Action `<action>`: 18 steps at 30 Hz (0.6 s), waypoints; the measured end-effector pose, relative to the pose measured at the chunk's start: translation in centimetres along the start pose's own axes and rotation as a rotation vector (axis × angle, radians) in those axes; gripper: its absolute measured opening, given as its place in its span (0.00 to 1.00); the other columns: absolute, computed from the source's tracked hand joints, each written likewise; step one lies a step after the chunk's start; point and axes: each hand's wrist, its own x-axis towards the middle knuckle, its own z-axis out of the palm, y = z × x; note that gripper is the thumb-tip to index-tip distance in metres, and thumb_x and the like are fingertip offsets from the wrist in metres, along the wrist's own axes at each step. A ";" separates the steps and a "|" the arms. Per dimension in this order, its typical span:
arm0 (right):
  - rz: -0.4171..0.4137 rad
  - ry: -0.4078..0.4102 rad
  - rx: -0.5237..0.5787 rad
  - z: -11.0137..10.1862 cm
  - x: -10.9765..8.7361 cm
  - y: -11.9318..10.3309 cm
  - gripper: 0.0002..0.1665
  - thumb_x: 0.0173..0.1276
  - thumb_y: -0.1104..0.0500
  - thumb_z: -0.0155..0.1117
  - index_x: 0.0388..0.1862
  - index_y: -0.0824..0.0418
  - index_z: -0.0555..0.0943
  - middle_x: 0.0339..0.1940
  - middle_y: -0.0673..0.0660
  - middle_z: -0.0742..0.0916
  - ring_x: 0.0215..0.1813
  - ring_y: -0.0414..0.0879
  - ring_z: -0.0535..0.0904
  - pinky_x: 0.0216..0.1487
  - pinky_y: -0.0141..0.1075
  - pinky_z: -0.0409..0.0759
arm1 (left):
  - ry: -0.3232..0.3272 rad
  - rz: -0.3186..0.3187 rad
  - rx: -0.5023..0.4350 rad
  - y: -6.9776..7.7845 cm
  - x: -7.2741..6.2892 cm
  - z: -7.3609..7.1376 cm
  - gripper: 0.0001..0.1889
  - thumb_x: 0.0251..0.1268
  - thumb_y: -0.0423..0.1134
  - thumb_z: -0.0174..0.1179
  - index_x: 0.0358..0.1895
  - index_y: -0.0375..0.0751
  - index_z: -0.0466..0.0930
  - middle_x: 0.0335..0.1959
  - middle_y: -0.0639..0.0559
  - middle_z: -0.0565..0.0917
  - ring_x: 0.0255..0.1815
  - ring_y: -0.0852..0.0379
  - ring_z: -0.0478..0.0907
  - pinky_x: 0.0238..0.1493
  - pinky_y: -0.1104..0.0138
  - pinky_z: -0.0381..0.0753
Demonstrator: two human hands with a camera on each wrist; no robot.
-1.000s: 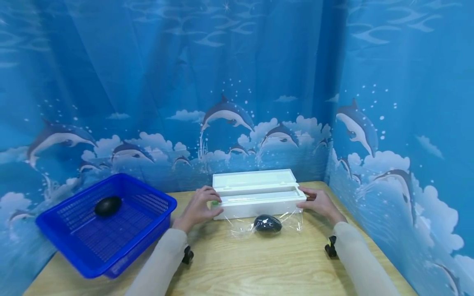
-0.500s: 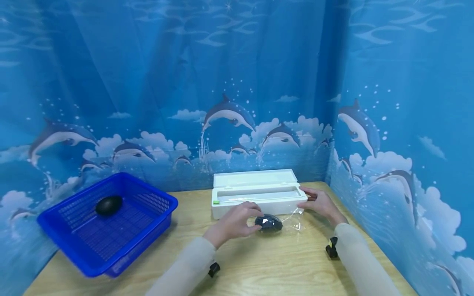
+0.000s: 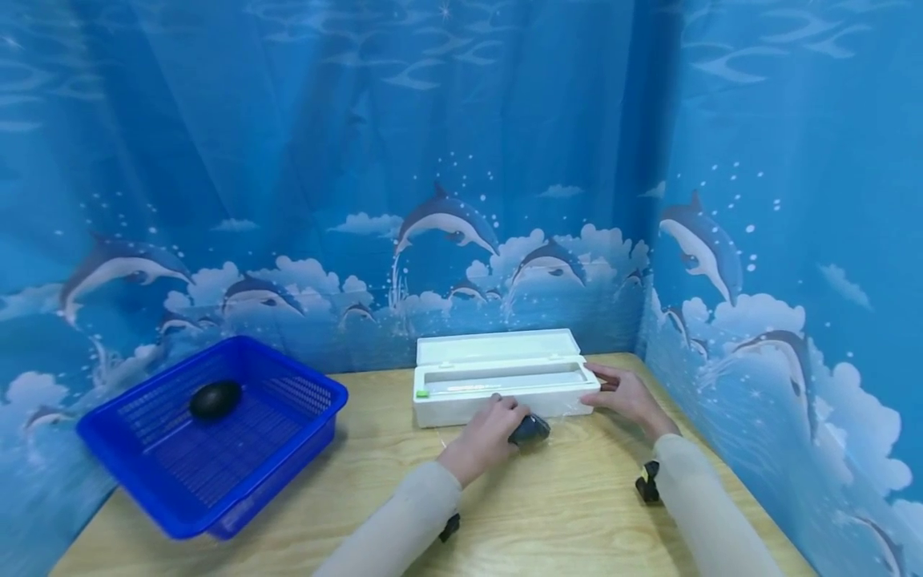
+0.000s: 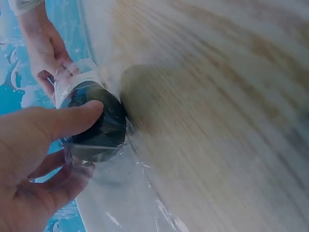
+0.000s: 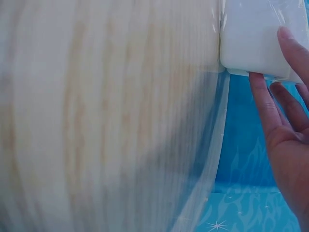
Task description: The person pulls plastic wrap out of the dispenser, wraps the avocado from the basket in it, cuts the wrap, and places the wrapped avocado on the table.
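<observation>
On the table a dark oval avocado [image 3: 532, 431] lies in front of a white cling film box [image 3: 440, 413] whose lid stands up. My left hand [image 3: 485, 439] grips the avocado from its left; in the left wrist view the thumb presses on top of the avocado [image 4: 110, 123], with fingers curled on its other side. Clear cling film [image 4: 116, 198] covers the avocado and trails along the table. My right hand [image 3: 629, 399] holds the box's right end. From the right wrist, its thumb lies on the box [image 5: 253, 38] and fingers sit at the end face.
A blue plastic basket [image 3: 248, 489] stands at the left of the wooden table [image 3: 577, 513], with another dark avocado [image 3: 215, 399] inside. A small green piece [image 3: 422, 394] sits at the box's left front edge. Curtains with dolphins [image 3: 447, 218] hang close behind and to the right.
My left hand has let go of the box's left end, moved right and forward of it, and taken hold of the avocado through the film. The right hand has stayed at the box.
</observation>
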 end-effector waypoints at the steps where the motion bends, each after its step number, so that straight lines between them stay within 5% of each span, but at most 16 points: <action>1: -0.002 -0.004 -0.010 0.0 0.0 0.0 0.46 0.66 0.52 0.76 0.78 0.64 0.67 0.77 0.71 0.72 0.71 0.69 0.76 0.60 0.44 0.87 | 0.011 0.003 0.012 -0.1 0.0 0.1 0.29 0.50 0.40 0.81 0.58 0.45 0.82 0.54 0.48 0.86 0.52 0.52 0.81 0.57 0.64 0.85; 6: -0.003 -0.005 -0.028 -0.1 0.0 -0.2 0.46 0.65 0.52 0.77 0.78 0.64 0.68 0.76 0.71 0.72 0.71 0.69 0.76 0.62 0.46 0.85 | 0.026 0.023 0.033 -0.3 -0.1 0.1 0.27 0.50 0.42 0.81 0.54 0.46 0.83 0.49 0.50 0.87 0.49 0.54 0.82 0.54 0.66 0.83; 18: -0.108 -0.094 -0.128 -1.0 -0.4 -1.8 0.48 0.66 0.54 0.76 0.78 0.70 0.64 0.77 0.75 0.70 0.66 0.71 0.78 0.55 0.44 0.88 | -0.126 -0.044 -0.117 -0.8 -0.6 -1.2 0.26 0.50 0.44 0.80 0.55 0.47 0.85 0.50 0.53 0.89 0.50 0.58 0.84 0.55 0.67 0.83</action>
